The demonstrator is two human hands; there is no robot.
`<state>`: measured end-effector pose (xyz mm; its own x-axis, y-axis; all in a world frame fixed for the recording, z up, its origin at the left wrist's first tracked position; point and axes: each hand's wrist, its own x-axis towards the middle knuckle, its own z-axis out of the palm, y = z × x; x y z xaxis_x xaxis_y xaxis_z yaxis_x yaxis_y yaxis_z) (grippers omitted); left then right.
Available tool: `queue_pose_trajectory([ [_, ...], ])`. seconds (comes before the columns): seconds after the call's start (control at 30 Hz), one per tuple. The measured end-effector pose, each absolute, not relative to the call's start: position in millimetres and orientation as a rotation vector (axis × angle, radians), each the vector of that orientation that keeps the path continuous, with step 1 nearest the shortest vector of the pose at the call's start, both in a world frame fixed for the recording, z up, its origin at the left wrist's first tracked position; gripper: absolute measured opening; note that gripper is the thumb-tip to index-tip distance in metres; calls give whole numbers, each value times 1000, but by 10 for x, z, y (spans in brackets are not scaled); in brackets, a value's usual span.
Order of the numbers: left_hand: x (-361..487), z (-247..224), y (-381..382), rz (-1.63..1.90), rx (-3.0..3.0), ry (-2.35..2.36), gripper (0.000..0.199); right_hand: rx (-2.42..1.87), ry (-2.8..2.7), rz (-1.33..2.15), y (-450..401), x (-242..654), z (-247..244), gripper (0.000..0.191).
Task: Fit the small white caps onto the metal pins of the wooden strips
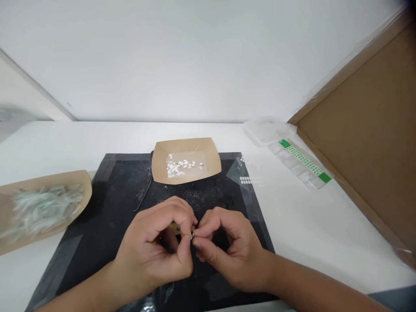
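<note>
Over the black mat my left hand and my right hand meet fingertip to fingertip. Between the pinched thumbs and forefingers is a tiny shiny, silvery piece, too small to name. Both hands appear to grip it. Behind the left fingers shows part of a small tan piece with a dark spot; whether the hand holds it I cannot tell. Beyond the hands, a brown paper tray holds a clear sheet with many small white oval pieces.
At the left stands another brown paper tray with a heap of pale, clear strips. A clear sheet of white oval stickers lies on the mat's right edge. Farther right are a green-labelled clear case, a translucent container and a cardboard wall.
</note>
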<state>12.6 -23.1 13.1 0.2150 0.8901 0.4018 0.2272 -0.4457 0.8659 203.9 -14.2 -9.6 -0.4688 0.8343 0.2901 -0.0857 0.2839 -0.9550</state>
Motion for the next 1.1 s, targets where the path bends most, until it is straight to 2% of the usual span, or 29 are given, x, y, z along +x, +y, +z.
queue_pose_trajectory([
  [0.47, 112, 139, -229, 1266, 1815, 1067, 16, -692, -1520, 1480, -147, 2011, -90, 8],
  [0.87, 110, 208, -228, 1270, 2039, 1145, 18, -765, -1750, 1127, -133, 2050, -72, 7],
  [1.1, 101, 190, -249, 1292, 2128, 1163, 21, -791, -1711, 1200, -147, 2041, -79, 4],
])
